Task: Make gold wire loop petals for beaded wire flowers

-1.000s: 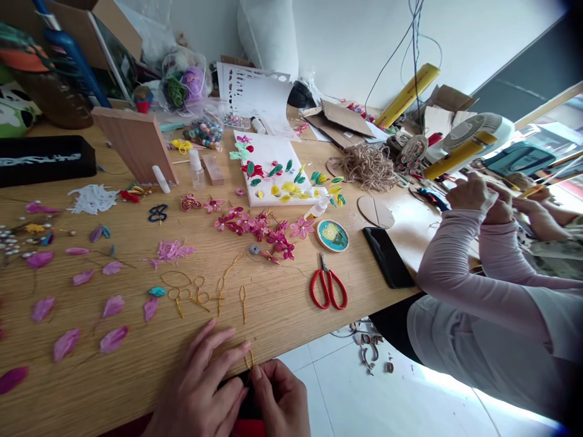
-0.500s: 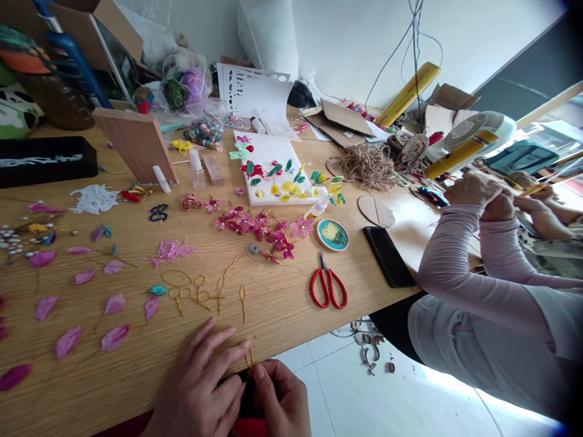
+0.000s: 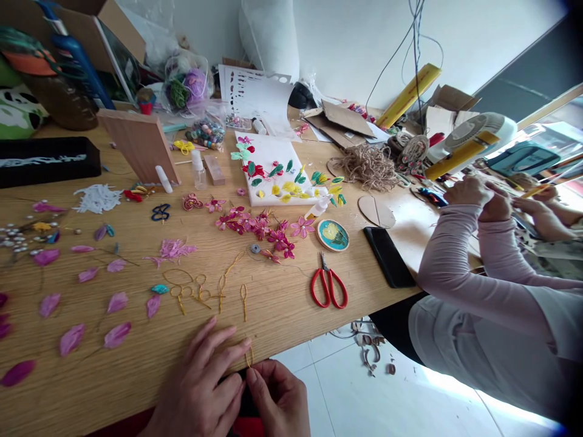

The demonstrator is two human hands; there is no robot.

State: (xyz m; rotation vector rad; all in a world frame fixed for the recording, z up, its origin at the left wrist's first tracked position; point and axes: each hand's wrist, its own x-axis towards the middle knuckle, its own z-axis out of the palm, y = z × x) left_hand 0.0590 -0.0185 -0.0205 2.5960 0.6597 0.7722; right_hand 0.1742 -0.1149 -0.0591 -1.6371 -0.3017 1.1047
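Note:
At the table's front edge, my right hand (image 3: 280, 397) pinches the lower end of a thin gold wire loop (image 3: 249, 355). My left hand (image 3: 203, 379) lies just left of it, its upper fingers stretched over the table edge and the index fingertip touching the loop. Its lower fingers are curled, and what they may hold is hidden. Beyond my hands lie several gold wire shapes (image 3: 195, 290), among them a narrow upright loop (image 3: 244, 302). Red-handled scissors (image 3: 328, 285) rest to the right, blades pointing away. Loose pink petals (image 3: 117, 335) are spread on the left.
Pink wire flowers (image 3: 262, 227) and a white foam block (image 3: 268, 161) with coloured petals stand mid-table. A black phone (image 3: 388, 257) lies near the right edge. Another person's sleeved arms (image 3: 450, 249) reach over the table at right. A wooden block (image 3: 141, 145) stands back left.
My right thumb and fingertips have shifted slightly left at the wire's lower end. My left hand has barely moved. The view has shifted a little.

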